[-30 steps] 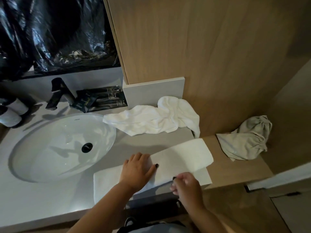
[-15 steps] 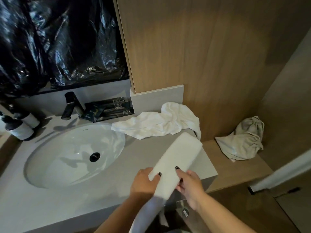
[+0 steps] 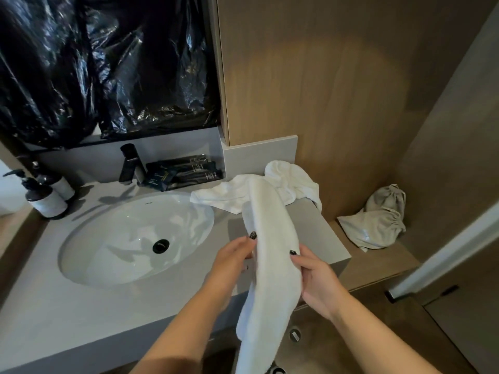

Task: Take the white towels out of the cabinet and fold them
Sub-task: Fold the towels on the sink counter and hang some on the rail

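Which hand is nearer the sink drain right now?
Left. The left hand holds the folded white towel just right of the sink drain; the right hand grips the towel's far side, farther away.

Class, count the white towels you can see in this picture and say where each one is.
2. One long white towel is held up between the left hand and right hand. One crumpled white towel lies on the counter behind it. Others may be hidden out of view.

Towel held over the counter's front edge

The left hand (image 3: 233, 255) and right hand (image 3: 314, 276) flank the folded towel (image 3: 272, 255); behind it lies a crumpled towel (image 3: 286, 190), the sink (image 3: 113, 255) to the left, a bag (image 3: 378, 222) to the right.
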{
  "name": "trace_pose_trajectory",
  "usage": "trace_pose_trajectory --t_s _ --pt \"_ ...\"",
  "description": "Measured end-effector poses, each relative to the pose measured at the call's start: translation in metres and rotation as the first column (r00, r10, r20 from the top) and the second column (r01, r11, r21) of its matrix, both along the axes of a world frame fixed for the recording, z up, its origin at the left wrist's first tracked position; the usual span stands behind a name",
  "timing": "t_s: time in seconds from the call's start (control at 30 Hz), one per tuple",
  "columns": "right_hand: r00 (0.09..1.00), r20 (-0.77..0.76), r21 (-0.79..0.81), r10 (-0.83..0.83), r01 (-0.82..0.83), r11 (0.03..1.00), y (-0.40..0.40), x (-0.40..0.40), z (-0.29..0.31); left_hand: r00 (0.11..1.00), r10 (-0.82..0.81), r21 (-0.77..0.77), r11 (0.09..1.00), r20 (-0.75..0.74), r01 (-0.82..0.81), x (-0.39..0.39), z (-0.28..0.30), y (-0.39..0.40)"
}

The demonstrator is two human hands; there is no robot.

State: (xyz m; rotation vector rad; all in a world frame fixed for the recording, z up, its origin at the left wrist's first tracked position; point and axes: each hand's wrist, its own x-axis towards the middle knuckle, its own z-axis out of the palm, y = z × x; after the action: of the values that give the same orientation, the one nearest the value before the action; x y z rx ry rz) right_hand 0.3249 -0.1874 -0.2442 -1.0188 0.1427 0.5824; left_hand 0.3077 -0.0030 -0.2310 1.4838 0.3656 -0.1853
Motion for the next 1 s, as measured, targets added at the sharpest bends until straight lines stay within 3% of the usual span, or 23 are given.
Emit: trace_pose_trajectory --t_s 0.1,0.23,0.33,0.43,0.5,0.57,0.67,0.73,0.87,1.0 --pt "1.000 -0.009 0.044 -0.025 0.026 0.999 0.005 -0.011 0.013 0.998 -0.032 -0.155 0.987 0.059 0.041 -0.009 0.019 -0.004" --pt "0.998 0.065 -0.121 -0.010 0.018 0.993 0.013 -0.027 0.024 0.995 -0.033 -0.285 0.957 0.098 0.060 -0.022 0.038 -0.012" --pt "0.987 0.150 -0.310 -0.058 0.103 0.945 0.021 -0.035 0.032 0.990 -0.042 -0.286 0.955 0.131 0.079 -0.030 0.049 -0.014" --pt "0.948 0.314 -0.486 -0.048 0.204 0.850 0.030 -0.040 0.039 0.979 -0.045 -0.131 0.989 0.201 0.072 -0.038 0.056 -0.016" --pt "0.858 0.512 -0.493 -0.033 0.324 0.807 0.032 -0.041 0.047 0.969 0.003 0.024 1.000 0.246 -0.009 -0.043 0.056 -0.016" --pt "0.707 0.707 -0.485 0.027 0.456 0.746 0.030 -0.041 0.060 0.956 0.067 0.081 0.992 0.287 -0.094 -0.048 0.057 -0.015" --pt "0.317 0.896 -0.445 0.312 0.607 0.658 0.021 -0.039 0.093 0.928 0.095 0.078 0.988 0.360 -0.131 -0.057 0.064 -0.014" --pt "0.107 0.857 -0.457 0.503 0.608 0.649 0.015 -0.037 0.118 0.910 0.083 0.098 0.986 0.407 -0.133 -0.061 0.069 -0.013" --pt "0.033 0.800 -0.501 0.599 0.587 0.636 0.003 -0.029 0.154 0.892 0.088 0.094 0.985 0.443 -0.144 -0.065 0.074 -0.016" --pt "0.164 0.830 -0.532 0.533 0.522 0.667 0.003 -0.023 0.165 0.900 0.099 0.075 0.987 0.425 -0.144 -0.069 0.073 -0.021"
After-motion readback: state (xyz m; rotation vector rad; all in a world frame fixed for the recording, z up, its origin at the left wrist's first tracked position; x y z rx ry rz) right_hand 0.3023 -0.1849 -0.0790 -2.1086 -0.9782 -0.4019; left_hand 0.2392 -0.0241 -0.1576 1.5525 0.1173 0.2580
